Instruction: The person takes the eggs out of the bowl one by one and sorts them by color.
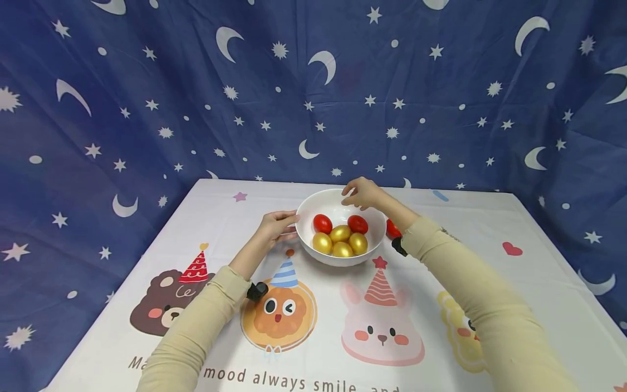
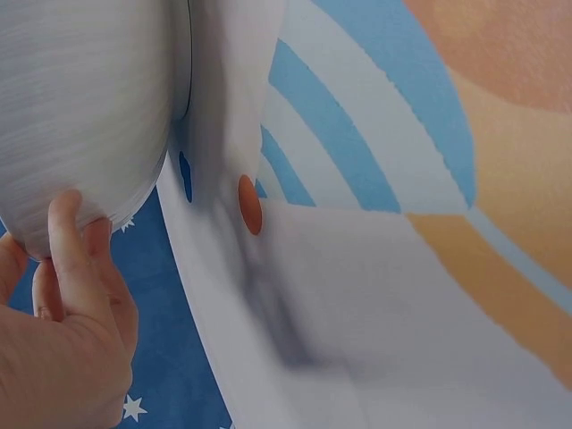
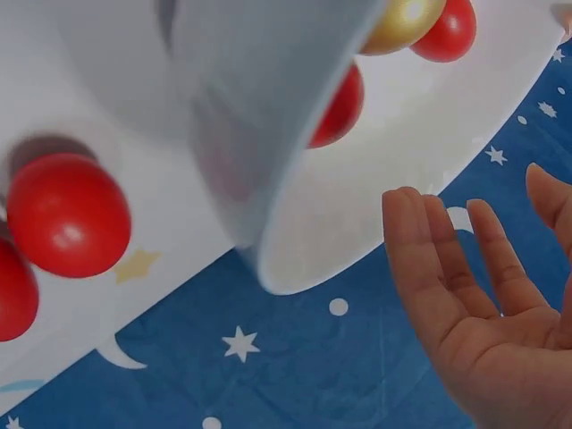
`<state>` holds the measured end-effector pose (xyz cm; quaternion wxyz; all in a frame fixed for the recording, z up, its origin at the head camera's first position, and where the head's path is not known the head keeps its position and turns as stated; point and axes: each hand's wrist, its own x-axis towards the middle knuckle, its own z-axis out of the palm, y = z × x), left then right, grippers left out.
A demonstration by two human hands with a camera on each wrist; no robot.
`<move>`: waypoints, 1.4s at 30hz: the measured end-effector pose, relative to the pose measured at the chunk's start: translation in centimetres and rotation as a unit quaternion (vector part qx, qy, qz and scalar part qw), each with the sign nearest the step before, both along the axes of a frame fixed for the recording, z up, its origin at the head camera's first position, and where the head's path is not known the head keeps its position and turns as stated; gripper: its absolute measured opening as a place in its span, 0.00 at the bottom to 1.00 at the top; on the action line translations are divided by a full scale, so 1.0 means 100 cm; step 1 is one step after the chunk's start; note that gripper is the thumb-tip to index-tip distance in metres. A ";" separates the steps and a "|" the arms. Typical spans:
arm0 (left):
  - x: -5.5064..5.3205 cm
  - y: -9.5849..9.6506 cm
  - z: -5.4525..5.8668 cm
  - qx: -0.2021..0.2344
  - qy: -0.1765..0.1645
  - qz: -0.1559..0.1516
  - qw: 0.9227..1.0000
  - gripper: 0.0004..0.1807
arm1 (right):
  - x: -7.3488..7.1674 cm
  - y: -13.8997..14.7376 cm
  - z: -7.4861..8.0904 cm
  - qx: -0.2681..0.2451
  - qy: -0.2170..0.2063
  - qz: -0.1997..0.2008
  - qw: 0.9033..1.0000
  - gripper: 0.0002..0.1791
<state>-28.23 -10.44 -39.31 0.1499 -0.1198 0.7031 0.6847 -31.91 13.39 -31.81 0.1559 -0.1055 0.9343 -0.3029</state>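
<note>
A white bowl (image 1: 339, 262) holds two red eggs (image 1: 322, 224) and several gold eggs (image 1: 342, 250). At its left side my left hand (image 1: 274, 226) grips the bowl, thumb by the rim and fingers against the outer wall. In the left wrist view, fingertips (image 2: 67, 201) press on that wall. My right hand (image 1: 364, 194) hovers over the bowl's far right rim, fingers loosely bent and holding nothing. The right wrist view shows this empty palm (image 3: 500, 344) beside the rim. To the right of the bowl, a red egg (image 1: 393, 229) lies on the table, partly hidden by my right arm.
Two red eggs (image 3: 69, 215) outside the bowl show in the right wrist view. The white tablecloth (image 1: 264, 196) carries printed cartoon animals and lettering. Behind the table hangs a blue curtain (image 1: 274, 120) with moons and stars. Each wrist wears a small black device (image 1: 257, 291).
</note>
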 end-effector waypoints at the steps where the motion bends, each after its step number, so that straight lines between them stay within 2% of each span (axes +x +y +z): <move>1: 0.000 0.000 0.000 0.000 0.000 0.001 1.000 0.21 | -0.001 -0.002 0.000 -0.001 -0.004 0.002 1.000 0.21; 11: 0.000 0.000 0.000 0.002 0.002 0.003 1.000 0.21 | -0.009 -0.016 -0.003 -0.032 -0.036 0.003 0.999 0.20; 23: 0.001 0.000 -0.001 0.007 0.006 0.007 1.000 0.21 | -0.019 -0.031 -0.008 -0.065 -0.114 -0.008 0.991 0.20; 31: 0.000 0.001 0.000 0.016 0.002 0.014 1.000 0.21 | -0.027 -0.039 -0.018 -0.073 -0.187 -0.033 0.979 0.20; 38: -0.001 0.002 -0.001 0.015 0.001 0.017 1.000 0.21 | -0.030 -0.042 -0.026 -0.099 -0.252 -0.092 0.958 0.19; 42: -0.001 0.002 -0.001 0.010 0.000 0.024 1.000 0.21 | -0.030 -0.045 -0.031 -0.081 -0.256 -0.076 0.960 0.21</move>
